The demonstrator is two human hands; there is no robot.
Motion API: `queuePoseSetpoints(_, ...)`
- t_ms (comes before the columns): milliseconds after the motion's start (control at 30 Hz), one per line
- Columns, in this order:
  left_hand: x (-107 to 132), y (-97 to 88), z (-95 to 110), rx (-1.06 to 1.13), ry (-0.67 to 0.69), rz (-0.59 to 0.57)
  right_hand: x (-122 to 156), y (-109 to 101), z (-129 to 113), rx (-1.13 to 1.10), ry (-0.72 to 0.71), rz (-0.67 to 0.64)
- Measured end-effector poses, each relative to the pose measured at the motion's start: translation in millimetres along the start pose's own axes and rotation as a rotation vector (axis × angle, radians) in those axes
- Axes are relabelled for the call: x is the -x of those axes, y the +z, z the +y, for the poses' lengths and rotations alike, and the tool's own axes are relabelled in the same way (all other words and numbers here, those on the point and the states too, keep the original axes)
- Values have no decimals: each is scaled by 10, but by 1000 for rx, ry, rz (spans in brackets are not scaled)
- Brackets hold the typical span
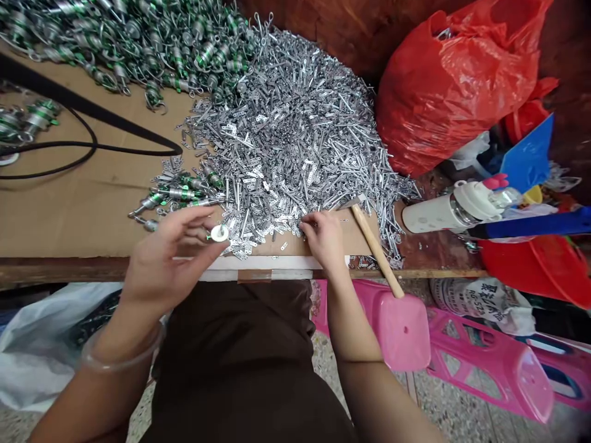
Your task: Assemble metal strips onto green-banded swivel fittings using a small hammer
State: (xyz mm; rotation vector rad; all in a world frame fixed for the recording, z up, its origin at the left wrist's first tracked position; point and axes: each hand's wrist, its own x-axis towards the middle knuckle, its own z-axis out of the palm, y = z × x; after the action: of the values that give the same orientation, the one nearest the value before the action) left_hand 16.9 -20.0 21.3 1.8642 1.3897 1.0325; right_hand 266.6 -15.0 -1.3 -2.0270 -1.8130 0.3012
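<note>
Silver metal strips (pixel 286 141) are lying heaped on the cardboard-covered bench (pixel 83 209). The left hand (pixel 168 258) is pinching a small white disc (pixel 219 233), while the curled right hand (pixel 323 240) is touching the strips, its grip unclear. Below, a white plastic bag (pixel 32 363) is sagging open.

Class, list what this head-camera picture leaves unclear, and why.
All in the head view:
Disc: underside hidden by the left hand.
Strips under the right hand: hidden by its fingers; small ones too tiny to tell apart.
Green-banded coils: pile cut off by the top edge.
Red bag: contents hidden by the plastic.
</note>
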Motion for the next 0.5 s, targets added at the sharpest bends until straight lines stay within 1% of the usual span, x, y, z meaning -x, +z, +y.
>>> queuePoseSetpoints(100,197,78,-75,48,104,-92,37,70,27,63,-2,-61)
queuePoseSetpoints(133,255,113,-79,41,125,-102,52,75,32,72,-16,-73)
queuePoseSetpoints(200,359,189,-59,57,115,-109,72,69,42,56,-66,-105)
queuePoseSetpoints(267,439,257,-18,81,79,-116,46,46,56,-15,-126,-132)
queuePoseSetpoints(333,491,298,23,87,71,-139,-49,16,63,-107,-138,-84)
queuePoseSetpoints(433,525,303,67,85,117,-174,-258,8,14,-181,-78,55)
queuePoseSetpoints(467,530,294,75,76,134,-174,-317,24,-16,-191,-71,61)
queuePoseSetpoints(500,533,285,80,62,145,-165,-360,49,-47,-200,-82,34)
